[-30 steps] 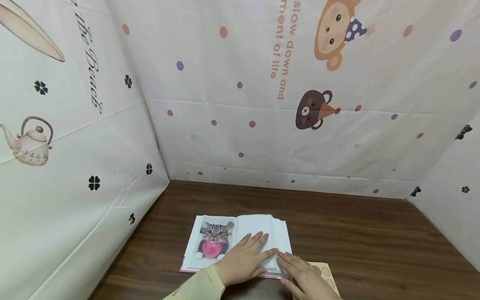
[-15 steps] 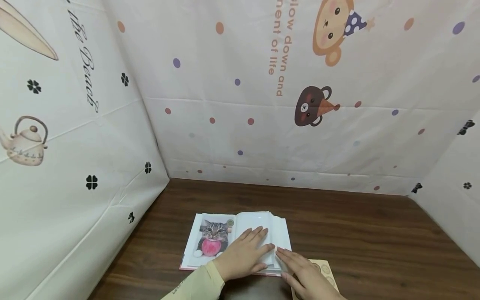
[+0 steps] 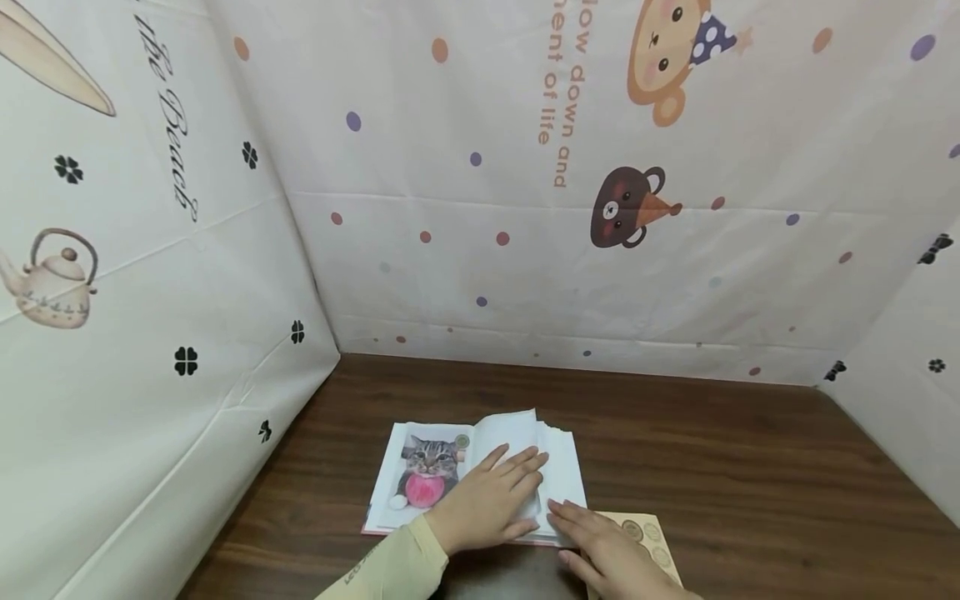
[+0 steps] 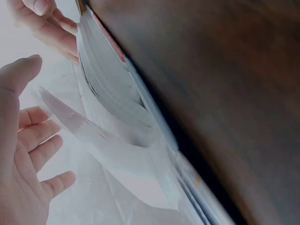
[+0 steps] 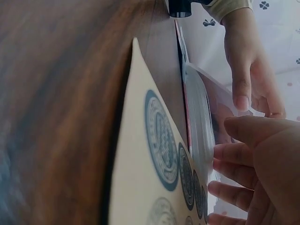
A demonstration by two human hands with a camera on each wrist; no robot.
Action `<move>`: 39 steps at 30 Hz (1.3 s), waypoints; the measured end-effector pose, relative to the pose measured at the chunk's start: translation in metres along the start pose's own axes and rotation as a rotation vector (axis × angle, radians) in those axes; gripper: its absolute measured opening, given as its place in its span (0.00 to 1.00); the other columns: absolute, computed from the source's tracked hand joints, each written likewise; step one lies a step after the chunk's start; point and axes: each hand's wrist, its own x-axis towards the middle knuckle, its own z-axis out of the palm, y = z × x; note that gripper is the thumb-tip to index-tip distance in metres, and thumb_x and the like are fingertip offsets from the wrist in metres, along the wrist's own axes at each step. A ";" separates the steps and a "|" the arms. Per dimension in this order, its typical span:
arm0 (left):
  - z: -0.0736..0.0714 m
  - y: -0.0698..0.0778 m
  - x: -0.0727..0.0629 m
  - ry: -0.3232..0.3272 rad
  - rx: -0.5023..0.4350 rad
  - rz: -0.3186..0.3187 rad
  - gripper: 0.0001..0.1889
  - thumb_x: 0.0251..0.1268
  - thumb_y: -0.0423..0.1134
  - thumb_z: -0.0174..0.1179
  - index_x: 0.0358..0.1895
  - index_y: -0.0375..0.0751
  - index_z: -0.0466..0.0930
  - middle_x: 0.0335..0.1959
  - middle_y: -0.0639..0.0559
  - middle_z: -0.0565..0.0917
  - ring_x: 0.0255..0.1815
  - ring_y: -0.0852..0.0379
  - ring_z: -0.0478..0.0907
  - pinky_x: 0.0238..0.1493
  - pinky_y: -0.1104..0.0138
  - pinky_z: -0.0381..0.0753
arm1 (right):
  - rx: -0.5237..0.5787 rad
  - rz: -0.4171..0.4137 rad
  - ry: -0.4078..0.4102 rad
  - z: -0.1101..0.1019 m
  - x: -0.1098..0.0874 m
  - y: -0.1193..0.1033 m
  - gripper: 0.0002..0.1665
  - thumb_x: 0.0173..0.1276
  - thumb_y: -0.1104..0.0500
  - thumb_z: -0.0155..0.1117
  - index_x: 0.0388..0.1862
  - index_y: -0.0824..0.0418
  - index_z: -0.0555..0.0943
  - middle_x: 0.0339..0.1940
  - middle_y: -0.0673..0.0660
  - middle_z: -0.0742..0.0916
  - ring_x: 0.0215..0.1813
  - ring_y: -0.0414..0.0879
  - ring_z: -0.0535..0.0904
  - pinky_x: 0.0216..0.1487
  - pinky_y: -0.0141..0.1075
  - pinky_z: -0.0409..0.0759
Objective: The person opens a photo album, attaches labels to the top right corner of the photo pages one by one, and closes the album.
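An open book [image 3: 561, 471] lies on the dark wooden table, with a cat picture [image 3: 426, 479] on its left page. One thin right-hand page [image 3: 502, 429] is lifted and bowed toward the left. My left hand [image 3: 487, 504] is over this page with fingers extended; in the left wrist view its thumb and spread fingers are beside the raised page's free edge [image 4: 61, 110]. Whether they touch it, I cannot tell. My right hand [image 3: 607, 554] has its fingertips at the book's right edge, fingers fairly straight, partly covering a tan sheet [image 5: 133, 140] printed with round emblems.
The tan sheet [image 3: 654, 542] lies to the right of the book. White patterned cloth [image 3: 420, 275] walls off the back and both sides of the table [image 3: 720, 467]. A black object [image 5: 179, 8] shows at the left forearm in the right wrist view.
The right-hand page has risen from lying nearly flat and now curves upward toward the left. My left hand has shifted slightly with it. The right hand stays near the book's right edge.
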 end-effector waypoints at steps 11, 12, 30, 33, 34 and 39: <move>-0.001 -0.001 -0.003 0.036 0.055 0.000 0.27 0.66 0.65 0.47 0.61 0.54 0.71 0.64 0.55 0.75 0.69 0.56 0.69 0.68 0.61 0.70 | 0.076 0.057 -0.028 -0.001 0.000 -0.005 0.27 0.66 0.49 0.63 0.60 0.62 0.77 0.60 0.56 0.83 0.57 0.52 0.81 0.50 0.44 0.82; -0.001 -0.002 -0.004 0.045 0.057 -0.002 0.27 0.66 0.65 0.47 0.61 0.55 0.72 0.64 0.55 0.75 0.69 0.55 0.69 0.68 0.62 0.70 | 0.079 0.067 -0.032 -0.001 0.000 -0.005 0.27 0.66 0.49 0.63 0.60 0.62 0.78 0.60 0.56 0.83 0.57 0.52 0.81 0.50 0.44 0.82; -0.020 -0.033 -0.025 0.097 0.146 -0.035 0.34 0.58 0.68 0.53 0.64 0.55 0.70 0.68 0.54 0.72 0.71 0.56 0.66 0.68 0.61 0.70 | 0.153 0.215 -0.198 -0.013 0.006 -0.007 0.28 0.71 0.44 0.55 0.62 0.58 0.77 0.66 0.52 0.79 0.63 0.52 0.77 0.55 0.52 0.79; -0.022 -0.037 -0.028 0.112 0.138 -0.036 0.34 0.57 0.67 0.56 0.64 0.54 0.70 0.68 0.53 0.72 0.71 0.55 0.67 0.68 0.61 0.70 | 0.157 0.219 -0.201 -0.014 0.007 -0.007 0.27 0.71 0.45 0.56 0.62 0.59 0.77 0.66 0.52 0.78 0.64 0.53 0.77 0.56 0.52 0.78; -0.023 -0.038 -0.030 0.117 0.135 -0.037 0.35 0.57 0.67 0.57 0.65 0.54 0.70 0.68 0.53 0.72 0.71 0.55 0.67 0.68 0.61 0.70 | 0.156 0.217 -0.198 -0.015 0.008 -0.007 0.27 0.71 0.45 0.56 0.62 0.59 0.77 0.66 0.52 0.79 0.64 0.53 0.77 0.56 0.52 0.78; -0.026 -0.041 -0.035 0.115 0.121 -0.046 0.34 0.58 0.65 0.58 0.65 0.52 0.70 0.68 0.51 0.72 0.71 0.55 0.68 0.67 0.61 0.71 | 0.148 0.208 -0.182 -0.014 0.009 -0.009 0.27 0.70 0.46 0.58 0.61 0.59 0.78 0.66 0.52 0.79 0.63 0.52 0.77 0.56 0.51 0.78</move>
